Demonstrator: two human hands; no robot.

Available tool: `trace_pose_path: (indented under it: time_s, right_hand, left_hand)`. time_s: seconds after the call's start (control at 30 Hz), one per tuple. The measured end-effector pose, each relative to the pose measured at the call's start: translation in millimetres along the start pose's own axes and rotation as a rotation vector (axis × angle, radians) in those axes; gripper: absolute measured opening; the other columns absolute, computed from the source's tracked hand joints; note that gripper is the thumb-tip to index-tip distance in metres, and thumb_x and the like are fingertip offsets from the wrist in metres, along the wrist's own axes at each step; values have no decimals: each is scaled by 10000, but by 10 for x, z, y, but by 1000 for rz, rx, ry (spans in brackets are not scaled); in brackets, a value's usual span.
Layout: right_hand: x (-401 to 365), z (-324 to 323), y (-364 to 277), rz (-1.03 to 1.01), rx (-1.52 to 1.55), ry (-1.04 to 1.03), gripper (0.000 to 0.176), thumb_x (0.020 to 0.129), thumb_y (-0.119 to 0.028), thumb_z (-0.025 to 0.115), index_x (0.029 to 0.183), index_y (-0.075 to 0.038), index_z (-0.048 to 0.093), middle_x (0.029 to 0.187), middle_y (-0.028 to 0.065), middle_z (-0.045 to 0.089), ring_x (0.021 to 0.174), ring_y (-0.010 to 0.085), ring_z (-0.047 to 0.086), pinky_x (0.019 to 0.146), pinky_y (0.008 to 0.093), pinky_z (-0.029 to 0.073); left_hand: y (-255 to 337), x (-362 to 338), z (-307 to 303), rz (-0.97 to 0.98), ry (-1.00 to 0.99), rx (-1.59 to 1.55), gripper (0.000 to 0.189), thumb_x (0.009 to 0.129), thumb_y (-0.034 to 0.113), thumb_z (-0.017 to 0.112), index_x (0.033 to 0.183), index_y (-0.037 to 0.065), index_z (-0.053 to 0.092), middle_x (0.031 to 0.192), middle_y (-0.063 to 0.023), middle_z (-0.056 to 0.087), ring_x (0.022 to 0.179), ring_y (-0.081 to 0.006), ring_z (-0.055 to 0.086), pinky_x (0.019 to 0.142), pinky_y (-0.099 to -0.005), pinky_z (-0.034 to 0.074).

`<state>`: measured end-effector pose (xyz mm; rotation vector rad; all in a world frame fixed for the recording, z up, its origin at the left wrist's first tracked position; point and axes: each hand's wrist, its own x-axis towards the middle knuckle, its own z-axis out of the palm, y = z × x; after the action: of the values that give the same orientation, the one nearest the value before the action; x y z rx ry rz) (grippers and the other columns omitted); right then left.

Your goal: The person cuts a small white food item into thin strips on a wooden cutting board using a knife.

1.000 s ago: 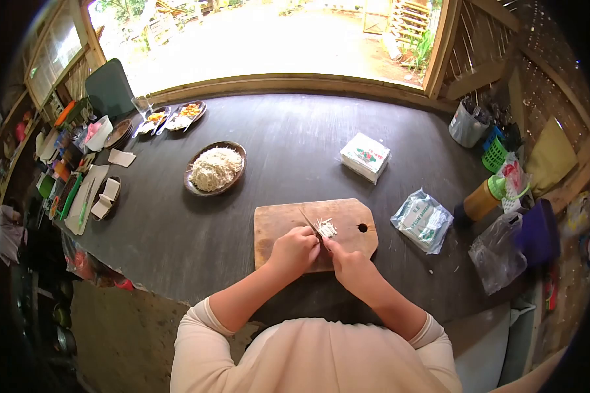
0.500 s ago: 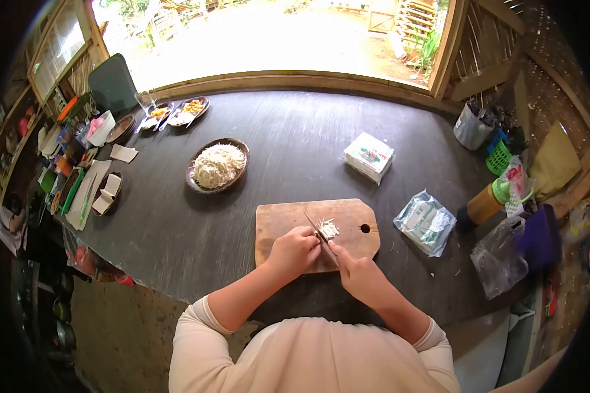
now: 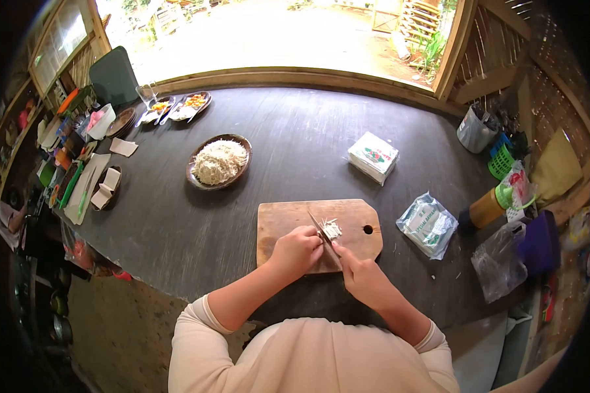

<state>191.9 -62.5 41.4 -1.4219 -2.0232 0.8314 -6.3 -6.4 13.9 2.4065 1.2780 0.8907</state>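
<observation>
"One knife (image 3: 322,230) over the cutting board (image 3: 280,221); whose grip?"
"The right hand's (image 3: 362,274), wrapped round its near end. The left hand (image 3: 297,251) curls beside it; whether that pinches anything, I can't tell."
"And the white shreds (image 3: 332,227)?"
"On the board, just right of the knife."

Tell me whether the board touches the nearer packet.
Apart. The head view shows bare dark table between the right edge of the board and the nearer packet.

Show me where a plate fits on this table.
Free: tabletop between the heaped bowl and far white packet, and the stretch left of the cutting board. Crowded: the left edge around the brown plates, and the right around the purple container.
</observation>
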Motion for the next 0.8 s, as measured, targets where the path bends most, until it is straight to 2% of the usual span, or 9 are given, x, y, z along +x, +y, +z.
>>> trace_pose_path:
  time_s: [0.3, 0.4, 0.47, 0.6, 0.67, 0.8]
  right_hand:
    - [32, -13, -13, 41, 12, -42, 375, 987, -72, 501, 1360, -83, 542, 779, 299, 604, 733, 466, 635, 641, 472, 501]
    - [59, 85, 34, -27, 29, 32, 364, 983, -72, 502, 1342, -80, 558, 785, 301, 608, 726, 463, 638, 639, 473, 504]
    - [92, 115, -8, 59, -156, -19, 367, 972, -74, 514, 1335, -72, 560, 807, 298, 625, 719, 460, 641, 639, 467, 512]
    - [92, 76, -79, 107, -199, -66, 405, 959, -74, 525, 1364, -74, 538, 849, 303, 639, 755, 457, 650, 667, 468, 519]
    - [58, 13, -25, -16, -24, -80, 477, 944, -76, 520, 1418, -70, 470, 791, 294, 641, 747, 470, 644, 700, 526, 509]
    - [-97, -187, -77, -55, 112, -114, 506, 937, -52, 524, 1436, -52, 439, 862, 300, 645, 793, 474, 638, 728, 527, 495]
  left_hand:
    - [-17, 6, 11, -8, -14, -1, 135, 817, 146, 678, 770, 19, 687, 878, -82, 659, 857, -278, 654, 758, -378, 544]
    - [-15, 11, 18, 13, -14, 0, 134, 818, 149, 679, 770, 24, 691, 865, -80, 657, 852, -278, 652, 760, -377, 542]
    - [-8, 16, 19, 0, -15, 8, 130, 821, 149, 676, 771, 31, 693, 853, -75, 654, 847, -278, 650, 751, -383, 541]
    - [-6, 13, -1, -4, -23, 21, 129, 823, 154, 674, 767, 39, 694, 858, -69, 653, 841, -277, 648, 741, -389, 540]
    - [-15, 7, 16, 5, -14, 16, 133, 827, 159, 673, 767, 42, 697, 872, -68, 654, 839, -277, 651, 738, -388, 542]
    - [-35, -4, 39, 8, -7, 36, 139, 832, 163, 672, 768, 43, 698, 883, -64, 657, 842, -275, 656, 743, -381, 545]
